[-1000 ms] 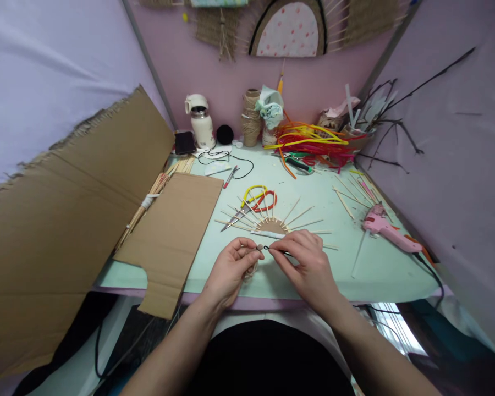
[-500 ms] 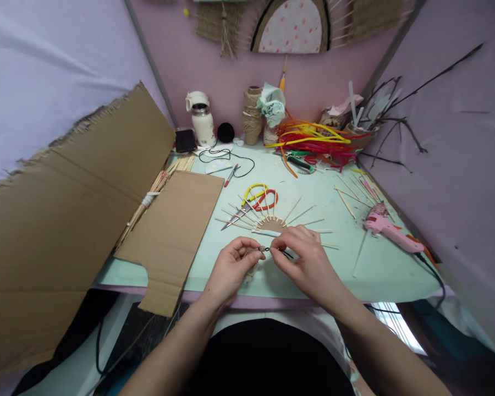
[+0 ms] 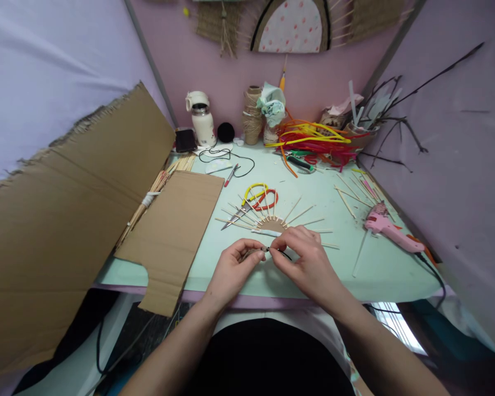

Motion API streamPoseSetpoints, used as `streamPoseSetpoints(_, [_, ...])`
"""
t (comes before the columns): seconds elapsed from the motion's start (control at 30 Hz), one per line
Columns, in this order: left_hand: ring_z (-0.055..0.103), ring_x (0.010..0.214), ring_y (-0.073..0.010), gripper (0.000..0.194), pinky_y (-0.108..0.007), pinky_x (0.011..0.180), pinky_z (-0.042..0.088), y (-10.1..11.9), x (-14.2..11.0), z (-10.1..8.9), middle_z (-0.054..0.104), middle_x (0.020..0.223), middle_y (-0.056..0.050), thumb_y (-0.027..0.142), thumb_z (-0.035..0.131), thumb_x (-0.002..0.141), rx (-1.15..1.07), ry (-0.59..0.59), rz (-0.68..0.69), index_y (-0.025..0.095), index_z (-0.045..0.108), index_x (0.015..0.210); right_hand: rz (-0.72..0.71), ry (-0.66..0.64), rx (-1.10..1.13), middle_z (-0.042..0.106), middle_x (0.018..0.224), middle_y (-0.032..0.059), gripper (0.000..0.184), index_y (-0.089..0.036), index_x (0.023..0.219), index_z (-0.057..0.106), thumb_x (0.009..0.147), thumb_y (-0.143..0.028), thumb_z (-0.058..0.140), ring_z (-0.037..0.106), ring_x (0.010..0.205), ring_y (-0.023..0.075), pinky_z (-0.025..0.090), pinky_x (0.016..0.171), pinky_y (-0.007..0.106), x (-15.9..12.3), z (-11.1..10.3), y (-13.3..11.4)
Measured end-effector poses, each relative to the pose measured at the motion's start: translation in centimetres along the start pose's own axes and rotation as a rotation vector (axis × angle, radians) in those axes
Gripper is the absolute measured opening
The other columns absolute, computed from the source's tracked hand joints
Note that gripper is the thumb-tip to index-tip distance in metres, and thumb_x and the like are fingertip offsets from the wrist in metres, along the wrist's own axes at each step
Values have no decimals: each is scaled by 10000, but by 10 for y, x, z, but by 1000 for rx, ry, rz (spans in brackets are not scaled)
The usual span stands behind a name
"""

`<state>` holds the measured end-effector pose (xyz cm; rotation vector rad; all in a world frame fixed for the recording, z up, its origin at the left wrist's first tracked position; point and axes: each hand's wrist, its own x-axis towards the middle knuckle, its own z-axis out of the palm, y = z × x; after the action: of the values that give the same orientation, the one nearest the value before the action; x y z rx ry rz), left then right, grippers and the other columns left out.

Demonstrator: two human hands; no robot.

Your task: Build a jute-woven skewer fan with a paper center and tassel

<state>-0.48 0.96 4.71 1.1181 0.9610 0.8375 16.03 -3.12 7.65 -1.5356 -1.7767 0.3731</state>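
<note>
My left hand is closed in a pinch on a small bundle of tan twine, mostly covered by the fingers. Facing it, my right hand pinches a thin black cord, whose loose end trails out beneath the fingers. Between the two sets of fingertips, cord and twine meet at a small dark spot, too small to make out. Just beyond the hands lies a half-round piece of cardboard with thin wooden sticks fanning out from it. Scissors with yellow and red handles lie partly beneath those sticks.
Cardboard sheets cover the left side. At right rests a pink glue gun with its cable over the table edge. Along the back stand a white bottle, a twine spool and a heap of coloured pipe cleaners.
The twine that hung below my left hand is now gathered up in its fingers. My fingertips have come slightly closer, and less black cord shows between them.
</note>
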Motion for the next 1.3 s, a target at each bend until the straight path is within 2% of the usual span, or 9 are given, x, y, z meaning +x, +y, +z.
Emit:
streamPoseSetpoints(0.33, [621,791,-144,175,-259,779,475,0,-1,0,690,811,-17,297,742,765,-15,-6,-12,170,694,875,-7,-2,23,671,765,-33,46,-233,881,660,872,-194,683,615,790,182,326,814,364,-3,2,8])
streamPoseSetpoints(0.47, [622,792,-139,169,-256,781,475,-2,-1,0,692,820,-17,288,739,764,-19,-3,-13,169,694,876,-16,9,29,693,799,-26,163,-249,1030,672,875,-204,692,628,807,190,336,827,371,-4,3,11])
streamPoseSetpoints(0.63, [624,788,-137,176,-256,780,480,0,0,0,692,818,-12,291,742,751,-21,2,-23,170,691,868,4,-25,38,688,796,-21,38,-246,910,667,896,-212,656,615,829,197,324,827,371,-3,0,7])
streamPoseSetpoints(0.87, [626,783,-140,176,-258,776,489,4,0,2,694,810,-13,279,747,725,-15,4,-24,170,692,852,34,-32,57,646,753,-27,95,-229,801,622,884,-184,611,595,809,187,311,828,369,-1,1,2])
streamPoseSetpoints(1.3, [638,864,-178,149,-291,828,494,4,-2,0,721,877,-47,269,738,741,55,-7,24,169,708,846,32,-34,29,638,714,-27,106,-230,753,602,846,-180,594,581,761,179,315,822,374,-1,4,2])
